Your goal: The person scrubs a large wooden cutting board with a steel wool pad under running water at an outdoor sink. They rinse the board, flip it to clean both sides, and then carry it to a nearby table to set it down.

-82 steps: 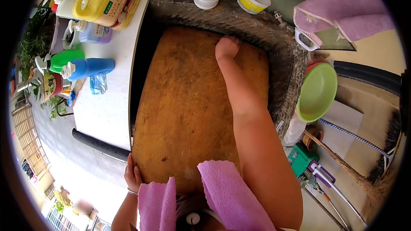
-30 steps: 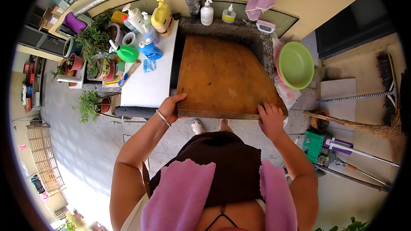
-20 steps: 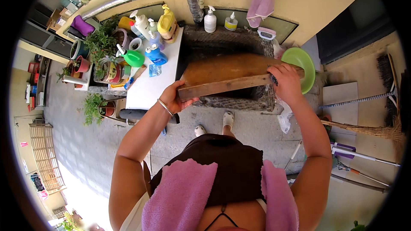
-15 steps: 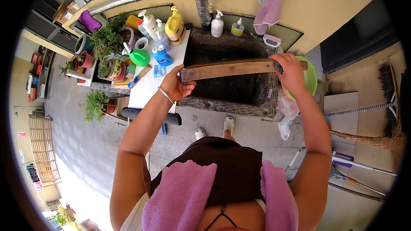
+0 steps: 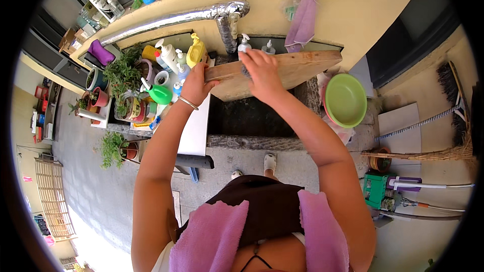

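Note:
A thick wooden board point(image 5: 302, 68) is tilted on edge over the stone sink point(image 5: 252, 142), its broad face partly showing. At the board's left end, my left hand point(image 5: 195, 86) grips the corner with the thumb on the near side. My right hand point(image 5: 263, 76) is pressed to the upper edge, closed on a dark, wiry scouring pad point(image 5: 245, 72) that shows only in part under the fingers. Dark water or a wet bottom appears inside the sink below the board.
Left of the sink, a white counter point(image 5: 194, 133) bears a green spray bottle point(image 5: 160, 93), a yellow jug point(image 5: 196, 50) and several other bottles. A green basin point(image 5: 347, 99) stands at the right. Pump bottles point(image 5: 244, 43) line the back, beneath a foil-wrapped pipe point(image 5: 171, 20). Brooms point(image 5: 456, 116) lean farther right.
The board has tipped so its broad face shows, and its right end has risen. My right hand, with the scouring pad, has shifted from the right end leftward along the edge.

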A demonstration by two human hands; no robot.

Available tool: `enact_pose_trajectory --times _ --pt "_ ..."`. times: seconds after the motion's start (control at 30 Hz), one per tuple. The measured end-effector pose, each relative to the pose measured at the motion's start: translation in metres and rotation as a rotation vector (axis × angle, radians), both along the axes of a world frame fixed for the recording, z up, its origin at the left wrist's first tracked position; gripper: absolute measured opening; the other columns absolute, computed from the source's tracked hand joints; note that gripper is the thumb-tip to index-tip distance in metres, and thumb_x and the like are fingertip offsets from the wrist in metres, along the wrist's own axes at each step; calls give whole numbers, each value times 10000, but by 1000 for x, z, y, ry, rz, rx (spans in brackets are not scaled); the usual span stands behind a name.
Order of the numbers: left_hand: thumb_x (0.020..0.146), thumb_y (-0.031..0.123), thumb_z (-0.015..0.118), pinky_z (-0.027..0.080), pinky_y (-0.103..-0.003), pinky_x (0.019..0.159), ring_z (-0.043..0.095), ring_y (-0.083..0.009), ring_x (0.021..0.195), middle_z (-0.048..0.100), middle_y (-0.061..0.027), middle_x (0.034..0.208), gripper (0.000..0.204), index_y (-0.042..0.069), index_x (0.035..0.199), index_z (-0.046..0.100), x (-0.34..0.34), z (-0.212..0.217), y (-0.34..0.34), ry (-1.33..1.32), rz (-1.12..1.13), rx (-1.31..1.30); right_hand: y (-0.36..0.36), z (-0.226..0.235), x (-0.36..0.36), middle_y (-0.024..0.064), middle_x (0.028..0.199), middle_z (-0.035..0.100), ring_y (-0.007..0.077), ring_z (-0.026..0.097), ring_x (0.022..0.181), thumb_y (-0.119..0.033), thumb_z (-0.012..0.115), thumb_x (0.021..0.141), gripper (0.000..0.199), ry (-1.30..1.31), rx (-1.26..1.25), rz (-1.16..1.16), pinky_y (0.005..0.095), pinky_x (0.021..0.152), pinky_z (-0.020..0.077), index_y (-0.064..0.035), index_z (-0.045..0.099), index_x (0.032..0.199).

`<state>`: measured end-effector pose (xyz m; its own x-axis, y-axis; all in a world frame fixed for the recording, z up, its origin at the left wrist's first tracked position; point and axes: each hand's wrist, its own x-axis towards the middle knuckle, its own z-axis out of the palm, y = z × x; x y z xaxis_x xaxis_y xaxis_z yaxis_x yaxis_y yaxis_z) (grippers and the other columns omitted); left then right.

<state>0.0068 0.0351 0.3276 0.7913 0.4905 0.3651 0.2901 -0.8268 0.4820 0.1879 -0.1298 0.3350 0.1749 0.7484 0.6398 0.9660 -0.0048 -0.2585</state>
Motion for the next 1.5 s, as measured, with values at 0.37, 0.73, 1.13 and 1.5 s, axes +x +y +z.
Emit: enact_pose_trajectory --times 0.37,0.73,1.13,1.5 --pt "739 237 801 474 -433 783 581 -412 917 608 -229 955 534 4 1110 495 9 3 21 -24 40 -89 -66 -8 132 145 1176 626 350 554 1114 85 602 655 504 -216 157 -324 456 977 418 -38 631 1143" --pt "731 194 814 470 -403 741 578 -364 806 604 -196 876 494 16 1050 483 15 -1 29 -65 26 -200 -36 -17 96 179 1241 602 357 551 1164 30 582 728 439 -154 193 -255 465 1003 419 -9 615 1164" --pt "745 198 800 460 -397 735 548 -357 796 579 -191 866 473 22 1039 474 26 -3 44 -148 -27 -108 -78 -23 169 206 1270 581 354 531 1190 60 596 668 557 -140 163 -515 438 1033 398 22 574 1223" --pt "732 237 819 486 -406 779 607 -386 875 632 -215 933 544 1 1094 488 18 -5 47 -139 37 -218 -46 -7 124 197 1237 610 361 554 1176 80 555 682 543 -105 160 -416 484 1051 378 10 587 1220"
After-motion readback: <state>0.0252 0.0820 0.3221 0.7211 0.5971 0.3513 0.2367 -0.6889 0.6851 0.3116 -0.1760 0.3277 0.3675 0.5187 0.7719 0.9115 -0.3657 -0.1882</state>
